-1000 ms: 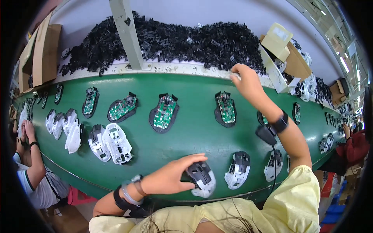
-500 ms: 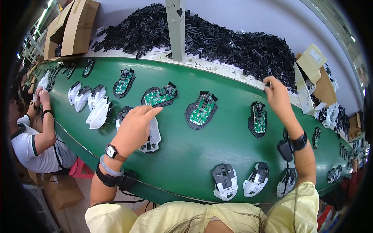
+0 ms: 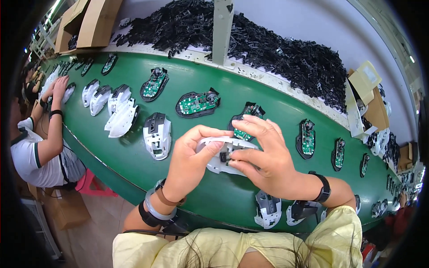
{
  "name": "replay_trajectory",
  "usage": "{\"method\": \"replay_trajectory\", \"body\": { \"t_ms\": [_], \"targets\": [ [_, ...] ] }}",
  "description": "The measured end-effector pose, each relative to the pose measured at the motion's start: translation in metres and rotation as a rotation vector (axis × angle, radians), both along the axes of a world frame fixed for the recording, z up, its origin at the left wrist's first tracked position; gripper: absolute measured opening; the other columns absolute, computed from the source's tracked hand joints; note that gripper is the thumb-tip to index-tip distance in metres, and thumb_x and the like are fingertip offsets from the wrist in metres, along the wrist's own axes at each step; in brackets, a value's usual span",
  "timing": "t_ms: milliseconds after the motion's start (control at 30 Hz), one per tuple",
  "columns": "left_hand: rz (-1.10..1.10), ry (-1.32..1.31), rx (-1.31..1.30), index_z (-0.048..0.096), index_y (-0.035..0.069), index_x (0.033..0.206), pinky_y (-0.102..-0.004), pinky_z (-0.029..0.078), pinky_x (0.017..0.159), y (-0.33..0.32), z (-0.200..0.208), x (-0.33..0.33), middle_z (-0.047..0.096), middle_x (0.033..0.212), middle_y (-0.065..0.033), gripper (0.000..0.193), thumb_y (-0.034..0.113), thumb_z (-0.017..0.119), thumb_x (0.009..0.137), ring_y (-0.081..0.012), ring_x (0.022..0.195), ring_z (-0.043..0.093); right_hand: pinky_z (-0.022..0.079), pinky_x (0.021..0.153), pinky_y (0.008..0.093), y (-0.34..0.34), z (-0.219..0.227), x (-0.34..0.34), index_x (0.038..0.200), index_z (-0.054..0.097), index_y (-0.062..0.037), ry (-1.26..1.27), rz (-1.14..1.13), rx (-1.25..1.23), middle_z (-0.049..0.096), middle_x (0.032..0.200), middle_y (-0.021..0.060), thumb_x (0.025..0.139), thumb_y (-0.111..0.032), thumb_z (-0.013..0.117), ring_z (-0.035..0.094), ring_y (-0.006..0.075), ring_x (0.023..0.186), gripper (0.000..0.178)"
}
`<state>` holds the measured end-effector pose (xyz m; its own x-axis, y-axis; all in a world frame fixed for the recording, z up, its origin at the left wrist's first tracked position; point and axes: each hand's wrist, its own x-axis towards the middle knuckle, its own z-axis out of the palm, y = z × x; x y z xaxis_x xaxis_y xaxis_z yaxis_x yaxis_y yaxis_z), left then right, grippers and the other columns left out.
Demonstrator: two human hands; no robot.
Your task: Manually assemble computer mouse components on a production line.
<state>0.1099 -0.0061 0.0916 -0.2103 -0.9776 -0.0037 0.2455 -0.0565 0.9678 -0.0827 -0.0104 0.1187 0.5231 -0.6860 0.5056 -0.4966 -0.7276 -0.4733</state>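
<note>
In the middle, my left hand (image 3: 187,158) grips a white mouse shell (image 3: 214,167), turned so that its hollow inside shows. Against that inside my right hand (image 3: 270,163) pinches a small black plastic part (image 3: 224,157) between thumb and fingers. Just beyond the hands a mouse base with a green circuit board (image 3: 242,135) is partly hidden by my right fingers. Another mouse base (image 3: 197,105) lies to its left. A white and black mouse shell (image 3: 157,136) rests on the table left of my left hand.
A long heap of small black parts (image 3: 286,53) lines the ledge behind the green table (image 3: 134,165), around a metal post (image 3: 222,33). Cardboard boxes (image 3: 100,24) stand at the back left. More shells (image 3: 268,210) lie near the front edge. A co-worker (image 3: 42,152) sits at left.
My right hand has come back from the heap's edge to the middle, a black part in its fingers. My left hand has lifted a white mouse shell, and both hands now meet.
</note>
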Motion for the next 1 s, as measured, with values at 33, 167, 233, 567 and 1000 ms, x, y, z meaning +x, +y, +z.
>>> {"method": "replay_trajectory", "body": {
  "t_ms": [33, 167, 233, 567, 1000],
  "targets": [
    [0.010, 0.003, 0.009, 0.058, -0.001, 0.105, -0.0258, 0.047, 0.086, 0.001, -0.001, 0.000, 0.061, 0.117, -0.0121, 0.015, 0.003, 0.054, 0.091, -0.0105, 0.100, 0.058, 0.036, 0.095, 0.0517, 0.000, -0.002, 0.002, 0.083, 0.069, -0.0096, 0.083, -0.040, -0.057, 0.056, 0.125, 0.0130, 0.065, -0.013, 0.079, 0.049, 0.0339, 0.120, 0.021],
    [-0.006, 0.126, 0.034, 0.053, 0.000, 0.111, -0.0254, 0.046, 0.088, 0.000, -0.003, 0.002, 0.060, 0.119, -0.0119, 0.019, 0.005, 0.053, 0.093, -0.0113, 0.102, 0.057, 0.030, 0.098, 0.0556, -0.006, -0.006, 0.003, 0.082, 0.066, -0.0092, 0.139, -0.087, -0.112, 0.053, 0.128, 0.0118, 0.070, -0.013, 0.076, 0.047, 0.0305, 0.122, 0.016],
    [0.004, 0.187, 0.083, 0.052, 0.000, 0.117, -0.0262, 0.045, 0.090, 0.001, -0.004, 0.000, 0.058, 0.121, -0.0116, 0.024, 0.006, 0.051, 0.094, -0.0121, 0.106, 0.055, 0.030, 0.099, 0.0563, -0.006, -0.008, 0.005, 0.080, 0.066, -0.0090, 0.181, -0.113, -0.151, 0.053, 0.128, 0.0115, 0.071, -0.015, 0.075, 0.047, 0.0304, 0.122, 0.014],
    [-0.018, 0.015, 0.032, 0.044, 0.001, 0.133, -0.0298, 0.044, 0.095, 0.008, 0.006, -0.003, 0.053, 0.130, -0.0121, 0.044, 0.002, 0.049, 0.089, -0.0164, 0.112, 0.054, 0.035, 0.098, 0.0541, -0.006, -0.006, -0.002, 0.090, 0.069, -0.0064, 0.272, -0.074, -0.009, 0.050, 0.132, 0.0169, 0.076, -0.014, 0.072, 0.048, 0.0336, 0.123, 0.016],
    [-0.026, 0.031, 0.160, 0.052, 0.000, 0.122, -0.0263, 0.048, 0.084, 0.007, 0.008, -0.001, 0.060, 0.114, -0.0071, 0.045, -0.007, 0.054, 0.077, -0.0109, 0.100, 0.057, 0.049, 0.078, 0.0275, -0.005, -0.005, 0.001, 0.107, 0.038, -0.0031, -0.223, -0.116, 0.524, 0.050, 0.105, 0.0106, 0.075, 0.002, 0.071, 0.054, 0.0113, 0.097, 0.046]
  ]
}}
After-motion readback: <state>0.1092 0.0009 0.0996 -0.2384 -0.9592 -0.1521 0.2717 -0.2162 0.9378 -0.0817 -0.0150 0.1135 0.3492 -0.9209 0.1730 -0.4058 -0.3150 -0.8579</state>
